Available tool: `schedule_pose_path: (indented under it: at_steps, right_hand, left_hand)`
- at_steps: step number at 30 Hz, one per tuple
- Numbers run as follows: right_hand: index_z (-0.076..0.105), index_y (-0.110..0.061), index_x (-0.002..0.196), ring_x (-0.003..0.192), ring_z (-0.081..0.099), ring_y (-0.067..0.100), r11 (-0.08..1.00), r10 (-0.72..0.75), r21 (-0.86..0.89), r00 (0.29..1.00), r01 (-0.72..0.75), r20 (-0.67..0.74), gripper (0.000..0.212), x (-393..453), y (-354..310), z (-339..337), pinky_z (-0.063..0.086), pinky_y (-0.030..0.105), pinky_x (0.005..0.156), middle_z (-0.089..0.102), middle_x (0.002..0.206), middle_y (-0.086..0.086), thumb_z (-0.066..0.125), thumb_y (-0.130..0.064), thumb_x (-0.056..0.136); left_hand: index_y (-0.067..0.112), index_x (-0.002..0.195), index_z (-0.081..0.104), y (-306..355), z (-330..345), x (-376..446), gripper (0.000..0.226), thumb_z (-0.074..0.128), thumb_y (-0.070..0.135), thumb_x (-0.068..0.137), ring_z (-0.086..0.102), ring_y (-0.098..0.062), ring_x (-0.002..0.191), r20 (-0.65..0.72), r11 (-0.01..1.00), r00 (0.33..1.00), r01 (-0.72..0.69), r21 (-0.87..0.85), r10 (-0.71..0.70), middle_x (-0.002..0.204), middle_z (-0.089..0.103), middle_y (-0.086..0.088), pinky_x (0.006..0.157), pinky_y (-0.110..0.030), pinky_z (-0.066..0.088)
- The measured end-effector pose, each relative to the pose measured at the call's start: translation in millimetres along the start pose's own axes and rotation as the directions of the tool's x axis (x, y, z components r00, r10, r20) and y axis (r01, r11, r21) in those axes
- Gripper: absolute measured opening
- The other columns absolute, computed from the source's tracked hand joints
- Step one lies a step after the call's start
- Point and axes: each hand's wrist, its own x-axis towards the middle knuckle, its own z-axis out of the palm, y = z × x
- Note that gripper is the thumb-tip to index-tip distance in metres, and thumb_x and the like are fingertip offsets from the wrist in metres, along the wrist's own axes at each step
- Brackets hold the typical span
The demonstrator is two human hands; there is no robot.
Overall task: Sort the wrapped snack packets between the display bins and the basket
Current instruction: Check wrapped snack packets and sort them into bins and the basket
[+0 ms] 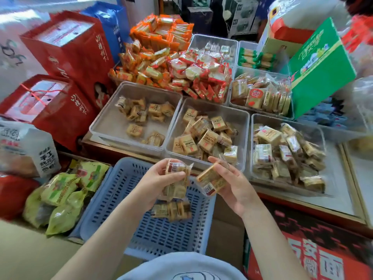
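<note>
Over the pale blue slotted basket (113, 199) my left hand (156, 181) grips a small bunch of clear-wrapped tan snack packets (176, 178). My right hand (235, 185) holds one more wrapped packet (210, 180), barcode side up, close to the left bunch. A few packets (171, 210) lie on the basket's floor. Beyond the basket stand three clear display bins: the left bin (105, 126) thinly filled, the middle bin (243, 122) about half full, the right bin (252, 158) heaped with tan packets.
Further back lie piles of orange and red-white packets (177, 63) and more clear bins. Red gift boxes (66, 53) stand at the left, green-yellow bags (62, 197) beside the basket, a green carton (319, 67) at the right, and a red printed box (302, 255) near my right arm.
</note>
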Motion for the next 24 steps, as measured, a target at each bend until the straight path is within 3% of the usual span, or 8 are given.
schedule_pose_path:
  at_steps: [3, 5, 7, 9, 12, 15, 19, 24]
  right_hand:
    - [0.064, -0.008, 0.125, 0.088, 0.066, 0.02, 0.998, 0.012, 0.066, 0.999, -0.009, -0.039, 0.039, -13, 2, -9, 0.059, 0.034, 0.083, 0.065, 0.092, 0.007, 0.069, -0.018, 0.088]
    - [0.06, -0.009, 0.117, 0.089, 0.066, 0.023, 0.996, 0.027, 0.092, 0.998, -0.022, -0.057, 0.032, -21, 2, -14, 0.06, 0.044, 0.089, 0.062, 0.094, 0.009, 0.071, -0.02, 0.088]
    - [0.06, -0.011, 0.107, 0.084, 0.067, 0.024, 0.996, 0.053, 0.072, 0.996, -0.048, -0.074, 0.026, -30, 0, -20, 0.054, 0.057, 0.096, 0.064, 0.087, 0.007, 0.071, -0.024, 0.088]
    - [0.059, -0.011, 0.102, 0.078, 0.071, 0.024, 0.995, 0.067, 0.075, 0.995, -0.061, -0.068, 0.021, -37, -4, -23, 0.053, 0.059, 0.095, 0.067, 0.08, 0.007, 0.07, -0.025, 0.09]
    - [0.055, -0.006, 0.111, 0.096, 0.074, 0.037, 0.995, 0.062, 0.083, 0.998, -0.061, -0.011, 0.021, -44, -8, -26, 0.058, 0.054, 0.093, 0.072, 0.095, 0.015, 0.065, -0.016, 0.095]
    - [0.057, -0.009, 0.125, 0.105, 0.071, 0.041, 0.997, 0.039, 0.06, 0.999, -0.039, 0.008, 0.026, -48, -11, -29, 0.06, 0.051, 0.09, 0.071, 0.122, 0.02, 0.056, -0.004, 0.099]
    - [0.07, -0.014, 0.103, 0.096, 0.069, 0.031, 0.995, 0.014, -0.103, 1.0, -0.014, 0.003, 0.012, -50, -9, -33, 0.058, 0.045, 0.085, 0.071, 0.105, 0.017, 0.063, -0.007, 0.096]
    - [0.071, -0.01, 0.099, 0.085, 0.07, 0.013, 0.939, -0.102, -0.334, 0.994, 0.085, -0.033, 0.011, -50, -9, -35, 0.055, 0.022, 0.074, 0.071, 0.084, 0.0, 0.075, -0.016, 0.091]
  left_hand:
    - [0.018, 0.111, 0.07, -2, 19, -4, 0.045, 0.087, 0.019, 0.07, 0.072, -0.035, 0.097, 0.021, 1.0, 1.0, -0.006, -0.006, 0.006, 0.112, 0.073, -0.019, 0.077, -0.05, 0.061]
    - [0.02, 0.101, 0.071, -2, 31, -8, 0.033, 0.083, 0.012, 0.071, 0.071, -0.031, 0.09, 0.048, 1.0, 0.999, 0.007, -0.029, -0.006, 0.103, 0.072, -0.016, 0.074, -0.047, 0.06]
    - [0.02, 0.098, 0.07, -3, 40, -12, 0.031, 0.086, 0.013, 0.072, 0.07, -0.032, 0.09, 0.064, 1.0, 0.998, 0.02, -0.022, -0.018, 0.102, 0.07, -0.018, 0.072, -0.046, 0.06]
    - [0.019, 0.098, 0.068, -2, 50, -15, 0.026, 0.085, 0.023, 0.079, 0.07, -0.031, 0.091, 0.058, 0.999, 0.997, 0.045, -0.006, -0.044, 0.102, 0.07, -0.019, 0.072, -0.046, 0.06]
    - [0.015, 0.099, 0.062, 5, 64, -15, 0.025, 0.071, 0.036, 0.089, 0.072, -0.031, 0.093, 0.018, 0.996, 0.997, 0.079, 0.033, -0.08, 0.1, 0.072, -0.017, 0.077, -0.051, 0.059]
    - [0.014, 0.093, 0.063, 7, 77, -12, 0.013, 0.066, 0.026, 0.097, 0.073, -0.026, 0.084, 0.005, 0.993, 0.998, 0.067, 0.092, -0.068, 0.093, 0.074, -0.014, 0.071, -0.047, 0.06]
    - [0.012, 0.077, 0.066, 3, 91, -8, 0.016, 0.07, 0.004, 0.091, 0.072, -0.024, 0.073, -0.017, 0.987, 1.0, 0.008, 0.158, -0.006, 0.084, 0.074, -0.012, 0.062, -0.037, 0.057]
    - [0.012, 0.082, 0.076, 3, 104, -1, 0.01, 0.075, 0.004, 0.087, 0.074, -0.033, 0.091, -0.017, 0.975, 0.998, -0.054, 0.214, 0.059, 0.1, 0.076, -0.019, 0.081, -0.047, 0.061]
